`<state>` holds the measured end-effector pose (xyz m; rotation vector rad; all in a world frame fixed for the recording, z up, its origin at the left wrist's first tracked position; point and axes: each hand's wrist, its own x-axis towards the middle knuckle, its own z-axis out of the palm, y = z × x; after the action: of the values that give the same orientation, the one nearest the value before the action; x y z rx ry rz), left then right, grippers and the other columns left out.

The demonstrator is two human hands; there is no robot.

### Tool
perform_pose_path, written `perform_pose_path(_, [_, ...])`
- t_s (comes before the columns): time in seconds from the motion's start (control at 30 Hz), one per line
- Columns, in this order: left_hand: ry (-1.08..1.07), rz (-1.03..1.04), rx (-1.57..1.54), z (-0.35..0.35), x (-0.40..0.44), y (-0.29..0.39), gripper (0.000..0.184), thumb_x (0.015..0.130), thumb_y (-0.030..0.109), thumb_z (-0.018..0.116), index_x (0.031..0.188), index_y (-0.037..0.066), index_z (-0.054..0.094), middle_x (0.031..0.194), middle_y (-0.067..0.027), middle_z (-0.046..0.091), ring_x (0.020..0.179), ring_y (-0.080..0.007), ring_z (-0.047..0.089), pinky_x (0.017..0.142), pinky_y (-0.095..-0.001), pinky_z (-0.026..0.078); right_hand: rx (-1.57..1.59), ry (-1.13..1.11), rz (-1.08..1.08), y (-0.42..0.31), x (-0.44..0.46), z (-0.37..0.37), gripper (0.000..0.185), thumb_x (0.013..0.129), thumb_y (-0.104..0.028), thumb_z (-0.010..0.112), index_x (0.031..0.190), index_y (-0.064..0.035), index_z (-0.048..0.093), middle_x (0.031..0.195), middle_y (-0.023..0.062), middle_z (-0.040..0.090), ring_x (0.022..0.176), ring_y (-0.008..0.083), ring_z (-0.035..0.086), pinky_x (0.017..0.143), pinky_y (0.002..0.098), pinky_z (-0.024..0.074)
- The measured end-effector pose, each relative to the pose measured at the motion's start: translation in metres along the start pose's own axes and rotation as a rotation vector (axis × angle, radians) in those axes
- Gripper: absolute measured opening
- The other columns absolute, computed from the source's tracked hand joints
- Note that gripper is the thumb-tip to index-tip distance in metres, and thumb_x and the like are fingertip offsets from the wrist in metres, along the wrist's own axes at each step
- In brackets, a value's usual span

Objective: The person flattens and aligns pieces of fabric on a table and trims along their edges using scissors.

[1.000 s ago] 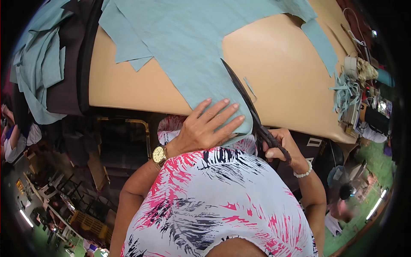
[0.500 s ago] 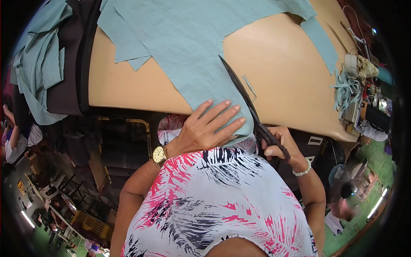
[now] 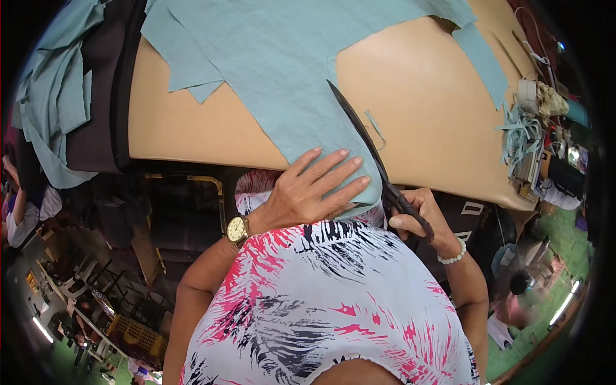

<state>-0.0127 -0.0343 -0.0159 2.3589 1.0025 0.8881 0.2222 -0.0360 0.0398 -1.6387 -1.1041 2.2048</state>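
Note:
A large piece of light teal fabric (image 3: 276, 70) lies over the tan table (image 3: 423, 96) and hangs slightly past its near edge. My left hand (image 3: 321, 186) rests flat on the fabric's rounded near end, fingers spread, pressing it down. In my right hand (image 3: 417, 212) are dark metal scissors (image 3: 369, 141), gripped by the handles. Their long blades point away from me and lie along the fabric's right edge, looking closed or nearly so. A thin teal offcut (image 3: 375, 125) sits on the table just right of the blades.
More teal cloth (image 3: 58, 109) is heaped at the left beyond a dark edge. At the right end of the table lie a bunch of teal scraps (image 3: 521, 131) and a white roll (image 3: 527, 95). A yellow crate (image 3: 138, 337) stands on the floor at lower left.
Almost nothing differs. The view has shifted slightly, and both hands and the scissors keep nearly the same place on the fabric.

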Motion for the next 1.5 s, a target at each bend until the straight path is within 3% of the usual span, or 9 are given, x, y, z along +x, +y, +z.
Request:
perform_pose_path(0.3, [0.032, -0.017, -0.095, 0.001, -0.002, -0.003, 0.040, 0.071, 0.023, 0.066, 0.110, 0.014, 0.059, 0.119, -0.0090, 0.054, 0.110, -0.0231, 0.051, 0.088, -0.0418, 0.041, -0.016, 0.031, -0.021, 0.004, 0.000, 0.010, 0.028, 0.077, -0.017, 0.066, 0.058, -0.0040, 0.050, 0.049, -0.0031, 0.047, 0.042, 0.0025, 0.045, 0.039, 0.0176, 0.0324])
perform_pose_path(0.5, [0.098, 0.007, -0.158, 0.002, 0.002, -0.005, 0.034, 0.076, 0.026, 0.060, 0.105, 0.007, 0.062, 0.111, -0.0167, 0.058, 0.104, -0.0310, 0.056, 0.086, -0.0452, 0.043, 0.006, 0.048, -0.030, 0.010, -0.002, 0.014, 0.023, 0.077, -0.014, 0.064, 0.060, -0.0033, 0.052, 0.049, -0.0029, 0.048, 0.041, 0.0022, 0.044, 0.039, 0.0179, 0.0314])
perform_pose_path(0.6, [0.105, -0.001, -0.170, 0.003, 0.000, -0.006, 0.039, 0.072, 0.025, 0.065, 0.108, 0.011, 0.060, 0.115, -0.0118, 0.057, 0.106, -0.0254, 0.055, 0.087, -0.0419, 0.043, 0.003, 0.051, -0.046, 0.009, -0.002, 0.016, 0.022, 0.077, -0.013, 0.064, 0.061, -0.0029, 0.053, 0.050, -0.0029, 0.048, 0.042, 0.0023, 0.044, 0.040, 0.0183, 0.0315])
perform_pose_path(0.97, [0.114, -0.022, -0.201, 0.002, 0.002, -0.002, 0.042, 0.068, 0.024, 0.068, 0.108, 0.012, 0.061, 0.114, -0.0116, 0.057, 0.106, -0.0260, 0.055, 0.086, -0.0444, 0.043, 0.063, 0.074, -0.092, 0.022, 0.000, 0.024, 0.020, 0.077, -0.011, 0.065, 0.063, -0.0018, 0.054, 0.053, -0.0056, 0.046, 0.046, 0.0001, 0.038, 0.041, 0.0196, 0.0255])
perform_pose_path(1.5, [0.077, 0.033, -0.227, 0.002, 0.003, -0.003, 0.040, 0.069, 0.025, 0.067, 0.107, 0.014, 0.061, 0.113, -0.0100, 0.058, 0.104, -0.0254, 0.056, 0.084, -0.0407, 0.046, 0.121, 0.124, -0.082, 0.008, 0.005, 0.036, 0.025, 0.076, -0.017, 0.065, 0.059, -0.0022, 0.053, 0.051, -0.0029, 0.047, 0.048, 0.0022, 0.039, 0.043, 0.0209, 0.0272])
